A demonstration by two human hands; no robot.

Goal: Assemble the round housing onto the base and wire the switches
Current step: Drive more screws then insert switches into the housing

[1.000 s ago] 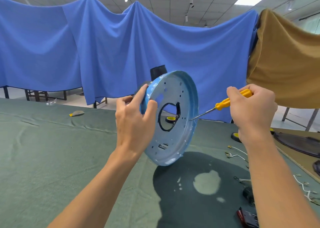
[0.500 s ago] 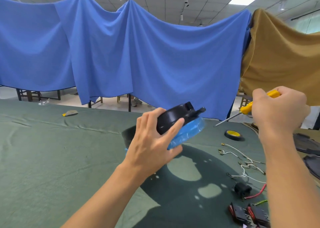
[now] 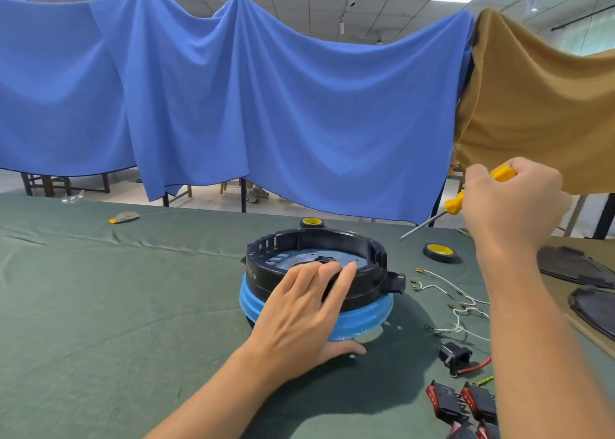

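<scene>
- Now the round black plastic housing sits upright on the green cloth-covered surface, stacked on the blue round metal base. A second ago the pair was held up on edge in the air with the base's underside facing the camera.
- The left hand has brought it down and still clasps it. The fingers are laid over the near rim of the housing and the thumb is tucked under the base's lower edge, against the surface.
- The right hand is clamped round the yellow-handled screwdriver. Its tip was at the base's underside before. It now hangs in the air well to the right of the housing, pointing down and left above a black tape roll with a yellow core.
- With the tool pulled away and the stack flipped open side up, the fastening from below looks finished, or at least paused. Whether every screw is seated cannot be told from here.
- The housing's open top shows the blue floor inside, which suits fitting parts from above.
- The wiring looks untouched. The red rocker switches lie at the front right, and the loose white wires with a small black connector lie between them and the tape, all apart from the housing.
- The next step is probably to put the screwdriver down and bring a switch across.
</scene>
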